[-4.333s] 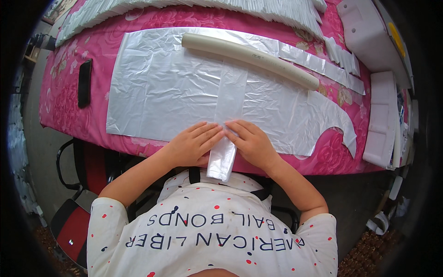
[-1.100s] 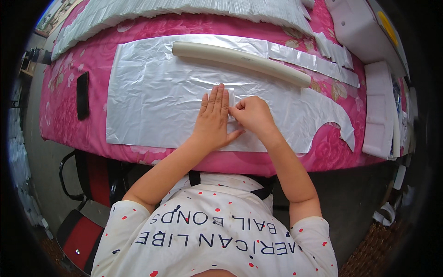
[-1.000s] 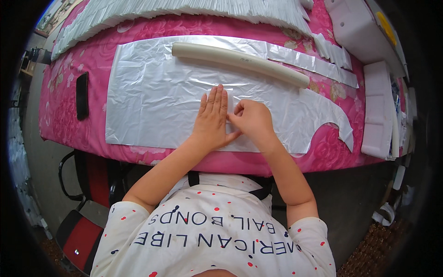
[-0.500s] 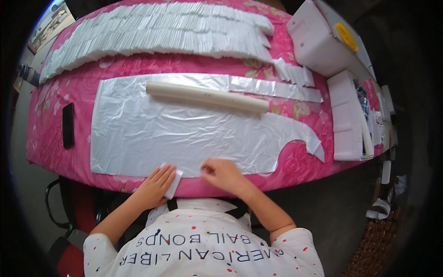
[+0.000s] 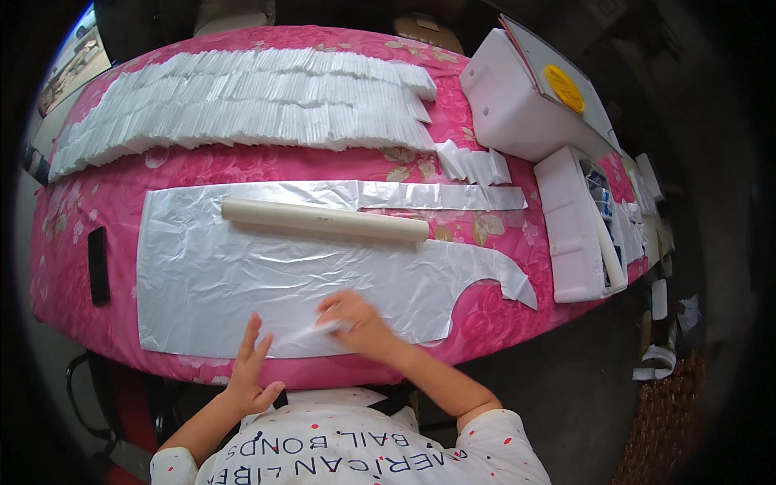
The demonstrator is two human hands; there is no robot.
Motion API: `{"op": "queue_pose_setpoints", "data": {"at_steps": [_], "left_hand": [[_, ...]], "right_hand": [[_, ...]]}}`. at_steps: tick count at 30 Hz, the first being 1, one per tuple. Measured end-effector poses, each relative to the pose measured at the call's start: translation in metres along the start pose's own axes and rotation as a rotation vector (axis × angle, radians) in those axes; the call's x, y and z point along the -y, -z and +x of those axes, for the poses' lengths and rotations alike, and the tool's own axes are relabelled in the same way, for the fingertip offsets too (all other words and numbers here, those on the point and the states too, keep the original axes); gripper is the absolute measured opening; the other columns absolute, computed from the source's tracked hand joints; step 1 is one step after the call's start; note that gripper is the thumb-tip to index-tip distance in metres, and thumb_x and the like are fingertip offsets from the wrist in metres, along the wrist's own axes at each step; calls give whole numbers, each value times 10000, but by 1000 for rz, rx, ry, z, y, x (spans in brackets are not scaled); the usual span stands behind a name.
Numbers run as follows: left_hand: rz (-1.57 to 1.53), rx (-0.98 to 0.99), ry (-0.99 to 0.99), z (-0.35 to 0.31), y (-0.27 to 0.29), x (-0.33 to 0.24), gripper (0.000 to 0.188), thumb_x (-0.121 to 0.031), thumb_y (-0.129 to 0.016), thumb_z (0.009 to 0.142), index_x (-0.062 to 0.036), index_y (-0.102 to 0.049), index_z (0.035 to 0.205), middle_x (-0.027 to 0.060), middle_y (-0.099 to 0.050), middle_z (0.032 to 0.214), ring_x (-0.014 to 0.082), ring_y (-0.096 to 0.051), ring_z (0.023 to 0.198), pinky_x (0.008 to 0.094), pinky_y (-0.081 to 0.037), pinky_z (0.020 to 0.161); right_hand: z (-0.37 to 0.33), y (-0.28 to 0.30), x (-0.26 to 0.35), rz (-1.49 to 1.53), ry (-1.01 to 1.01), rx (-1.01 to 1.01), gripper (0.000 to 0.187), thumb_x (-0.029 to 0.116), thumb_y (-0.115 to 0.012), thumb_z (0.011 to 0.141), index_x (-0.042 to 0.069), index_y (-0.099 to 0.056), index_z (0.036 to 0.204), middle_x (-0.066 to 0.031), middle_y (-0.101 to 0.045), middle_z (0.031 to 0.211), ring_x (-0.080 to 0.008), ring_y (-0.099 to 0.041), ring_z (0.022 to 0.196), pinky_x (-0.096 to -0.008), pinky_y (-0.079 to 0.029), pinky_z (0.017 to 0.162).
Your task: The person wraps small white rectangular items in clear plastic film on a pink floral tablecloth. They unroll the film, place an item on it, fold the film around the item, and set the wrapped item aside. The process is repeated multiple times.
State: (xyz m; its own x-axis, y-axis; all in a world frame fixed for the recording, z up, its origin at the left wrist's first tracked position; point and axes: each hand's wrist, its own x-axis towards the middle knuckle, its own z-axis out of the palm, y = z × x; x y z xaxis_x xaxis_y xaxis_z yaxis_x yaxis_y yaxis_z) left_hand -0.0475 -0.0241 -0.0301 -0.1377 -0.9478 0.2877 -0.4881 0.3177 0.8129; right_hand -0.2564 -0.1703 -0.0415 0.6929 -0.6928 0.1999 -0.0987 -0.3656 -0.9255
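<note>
Looks like a small workshop, though could also be a room in a home. Carries long rows of folded white plastic (image 5: pixel 259 109) along the far edge of the worktop (image 5: pixel 267 167), and nearer the front edge a spread plastic sheet (image 5: pixel 275 283) with a pale tube (image 5: pixel 323 221) lying on it: hints at hand work in quantity. Has white foam boxes (image 5: pixel 513 101) at the right end and white scraps (image 5: pixel 659 362) low down past that edge. Seems homely only in the pink flowered tablecloth (image 5: pixel 65 267).
</note>
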Motion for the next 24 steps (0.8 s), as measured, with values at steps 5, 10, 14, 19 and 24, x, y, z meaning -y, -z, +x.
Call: {"op": "queue_pose_setpoints", "data": {"at_steps": [5,10,14,19,24], "left_hand": [[31,-51,104,-1,0,7,621,-242,-535,825,9,-316,1349,290,-162,1436,409,-213,1330,453,-220,1057],[50,-30,171,9,-5,3,594,-212,-517,832,19,-319,1342,289,-184,1429,406,-226,1325,445,-228,1055],[115,1,169,16,-7,4,582,-200,-511,834,24,-322,1338,288,-212,1419,403,-241,1318,440,-231,1054],[142,46,219,24,-7,2,579,-184,-518,823,27,-331,1328,277,-234,1415,394,-267,1305,439,-229,1051],[155,111,209,27,-12,6,605,-163,-566,783,30,-349,1314,272,-251,1407,408,-285,1290,442,-245,1044]], "right_hand": [[34,169,-68,-510,-23,-786,146,6,-667,683,39,-615,815,-95,-588,821,-258,-557,796,-334,-444,719],[50,333,-106,-1082,-144,-1139,164,122,-662,749,29,-629,879,-110,-582,805,-282,-563,762,-375,-446,674],[60,380,-147,-1225,-389,-950,205,136,-624,757,53,-656,941,-135,-615,895,-304,-580,847,-396,-466,734],[58,360,-164,-1631,-318,-864,381,86,-471,760,7,-573,1119,-181,-561,1128,-344,-506,1066,-428,-364,960],[84,204,-87,-782,113,-264,453,146,-684,735,37,-550,1153,-151,-545,1172,-303,-485,1105,-377,-338,988]]}}
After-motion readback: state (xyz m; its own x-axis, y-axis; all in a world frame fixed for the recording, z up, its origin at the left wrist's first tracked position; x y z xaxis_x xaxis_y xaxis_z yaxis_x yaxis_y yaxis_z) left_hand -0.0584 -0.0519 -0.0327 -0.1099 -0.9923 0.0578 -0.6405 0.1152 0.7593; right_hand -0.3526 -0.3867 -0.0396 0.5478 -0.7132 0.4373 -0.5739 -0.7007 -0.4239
